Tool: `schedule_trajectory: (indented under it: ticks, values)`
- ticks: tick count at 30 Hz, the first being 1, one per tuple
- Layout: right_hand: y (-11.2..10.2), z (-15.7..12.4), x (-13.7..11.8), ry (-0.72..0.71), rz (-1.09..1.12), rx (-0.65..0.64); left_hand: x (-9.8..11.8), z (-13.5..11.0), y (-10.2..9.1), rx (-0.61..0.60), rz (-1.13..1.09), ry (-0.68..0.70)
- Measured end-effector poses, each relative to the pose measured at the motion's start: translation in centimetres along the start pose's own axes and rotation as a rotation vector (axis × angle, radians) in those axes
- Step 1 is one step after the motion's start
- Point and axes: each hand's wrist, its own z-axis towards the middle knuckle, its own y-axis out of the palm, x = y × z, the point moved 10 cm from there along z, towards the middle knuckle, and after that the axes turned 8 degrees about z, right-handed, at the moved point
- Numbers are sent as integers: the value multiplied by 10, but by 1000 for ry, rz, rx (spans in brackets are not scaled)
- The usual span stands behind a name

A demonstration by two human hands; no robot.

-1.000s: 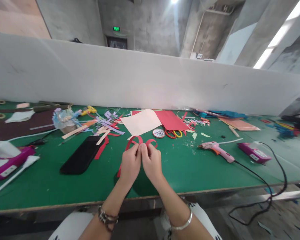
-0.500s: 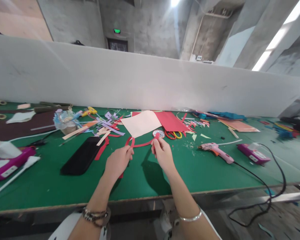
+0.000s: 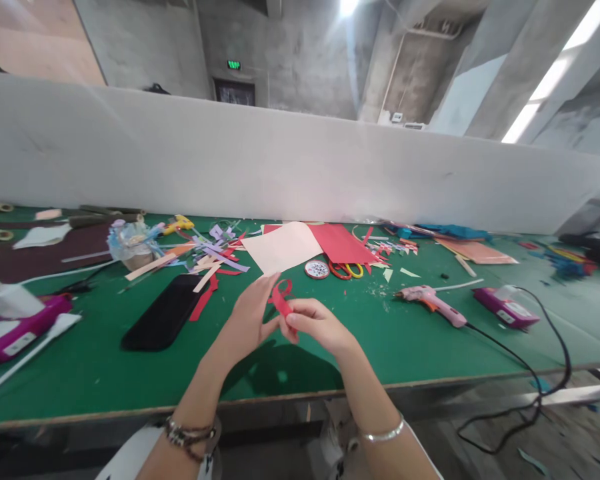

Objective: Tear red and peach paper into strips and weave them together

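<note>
A red paper strip (image 3: 281, 300), curled into a loop at its upper end, is between my hands above the green table. My right hand (image 3: 325, 327) pinches it between thumb and fingers. My left hand (image 3: 247, 320) is beside the loop with its fingers stretched upward and its thumb apart, the thumb tip close to the right fingertips. Whether the left fingers touch the strip I cannot tell. Just beyond the hands lie a cream paper sheet (image 3: 285, 247), a red paper sheet (image 3: 340, 243), a round tin of small pieces (image 3: 317, 269) and scissors (image 3: 354, 271).
A black phone (image 3: 165, 313) and cut paper strips (image 3: 217, 253) lie on the left. To the right are a pink glue gun (image 3: 433, 303) with its cord and a purple power strip (image 3: 507, 308). A white partition (image 3: 300, 167) stands behind the green table (image 3: 380, 360).
The strip was stretched between both hands and is now curled up at the right hand. My hands have come together, and the left hand's pinch has opened out.
</note>
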Motion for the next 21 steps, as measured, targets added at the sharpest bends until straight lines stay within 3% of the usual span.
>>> schedule_trajectory:
  ticks: [3,5,8,11,13,16,19,21]
  values:
    - [12,-4,8,118,-25,-151,16,5,-3,-34,-142,67]
    - [9,-5,3,72,-16,-129,14,8,-1,-63,-159,12]
    - [-8,-6,-14,-132,56,20,6,10,-1,-64,-150,-104]
    - [-13,-9,-25,-265,153,60,4,11,-5,-8,-204,-170]
    - [-17,-10,-29,-303,185,94,3,11,-7,13,-291,-232]
    - [-34,-12,-33,-333,199,255,-3,8,-2,6,-523,-374]
    - [-55,-17,-33,-337,204,470,-6,5,18,-106,-813,-476]
    - [-63,-20,-32,-333,202,550,-7,4,30,-176,-871,-498]
